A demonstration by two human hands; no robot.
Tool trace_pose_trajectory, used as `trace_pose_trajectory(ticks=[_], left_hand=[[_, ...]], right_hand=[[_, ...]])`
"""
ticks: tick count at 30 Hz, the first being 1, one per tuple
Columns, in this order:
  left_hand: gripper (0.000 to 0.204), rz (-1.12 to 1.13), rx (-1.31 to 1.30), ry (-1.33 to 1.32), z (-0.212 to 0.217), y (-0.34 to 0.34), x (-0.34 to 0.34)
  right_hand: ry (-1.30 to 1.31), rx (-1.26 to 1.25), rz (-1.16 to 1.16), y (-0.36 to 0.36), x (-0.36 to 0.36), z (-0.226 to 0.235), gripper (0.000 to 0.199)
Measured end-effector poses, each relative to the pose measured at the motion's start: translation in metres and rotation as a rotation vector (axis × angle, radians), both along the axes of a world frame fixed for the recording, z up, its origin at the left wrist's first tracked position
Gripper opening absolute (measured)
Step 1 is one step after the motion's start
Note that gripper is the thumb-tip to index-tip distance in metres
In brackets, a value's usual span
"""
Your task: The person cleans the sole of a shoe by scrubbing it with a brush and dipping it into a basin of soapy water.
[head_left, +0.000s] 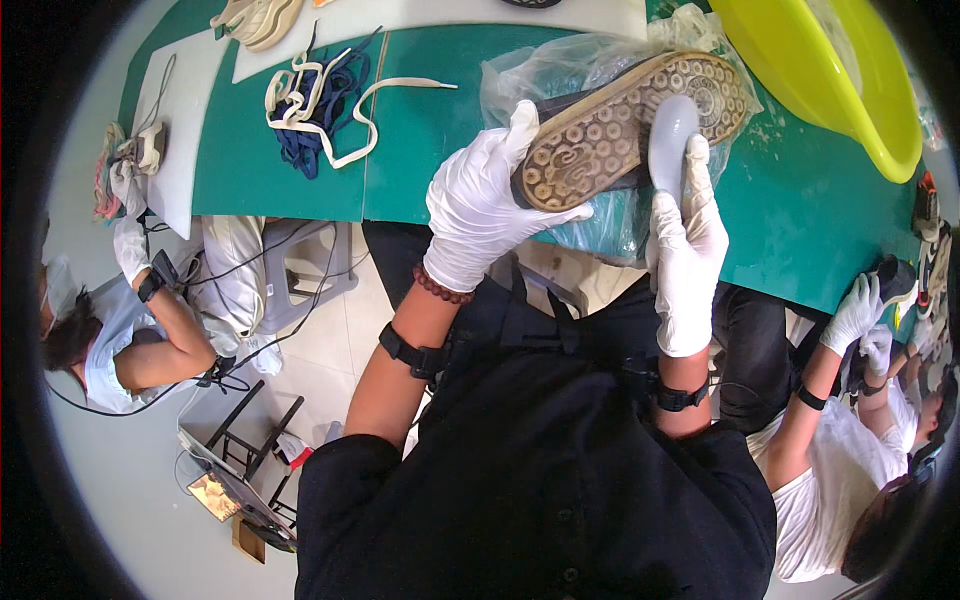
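Note:
My gloved left hand grips one end of a shoe, with the thumb along its side. The shoe's brown, studded sole faces up, stained with dark and pale patches. In my gloved right hand is a white oval-headed tool, the index finger stretched along its back. Its head lies over the middle of the sole; the underside is hidden, so I cannot tell whether it has bristles. Beneath the shoe a crumpled clear plastic bag spreads over the green table.
Cream and navy shoelaces lie in a tangle to the left. A yellow-green basin stands at the far right. Beige shoes are near a white board at the back. Co-workers' gloved hands work on both sides.

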State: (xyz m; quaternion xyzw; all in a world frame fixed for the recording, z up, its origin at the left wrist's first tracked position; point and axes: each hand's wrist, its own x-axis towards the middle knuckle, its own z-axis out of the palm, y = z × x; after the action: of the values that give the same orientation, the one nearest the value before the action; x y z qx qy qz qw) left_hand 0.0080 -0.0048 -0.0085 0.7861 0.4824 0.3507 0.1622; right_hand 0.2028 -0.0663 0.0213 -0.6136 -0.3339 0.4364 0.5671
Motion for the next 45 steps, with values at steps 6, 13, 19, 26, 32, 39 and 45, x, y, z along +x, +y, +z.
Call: trace_pose_trajectory(ticks=[6,13,19,26,32,39,45], left_hand=[[0.101,-0.005,-0.014,0.001,-0.001,0.002,-0.004],[0.098,0.018,-0.052,0.051,0.007,0.003,0.0],[0.094,0.005,-0.038,0.106,0.001,0.003,-0.006],[0.095,0.027,-0.087,0.091,0.007,0.002,0.001],[0.105,0.049,-0.151,0.094,0.013,0.0,0.001],[0.093,0.057,-0.098,0.1,0.017,-0.002,-0.003],[0.106,0.038,-0.263,0.175,0.032,-0.003,0.0]], right_hand=[[-0.521,-0.134,0.248,-0.006,-0.03,0.015,0.054],[-0.572,0.019,0.258,0.007,-0.011,0.011,0.047],[-0.878,0.175,0.455,-0.017,-0.025,0.002,0.05],[-0.882,0.303,0.394,-0.024,-0.031,-0.009,0.051],[-0.914,0.182,0.035,0.018,0.003,-0.016,0.046],[-1.078,0.051,0.25,0.008,0.001,-0.008,0.048],[-0.974,0.052,0.102,0.022,0.01,0.002,0.047]])
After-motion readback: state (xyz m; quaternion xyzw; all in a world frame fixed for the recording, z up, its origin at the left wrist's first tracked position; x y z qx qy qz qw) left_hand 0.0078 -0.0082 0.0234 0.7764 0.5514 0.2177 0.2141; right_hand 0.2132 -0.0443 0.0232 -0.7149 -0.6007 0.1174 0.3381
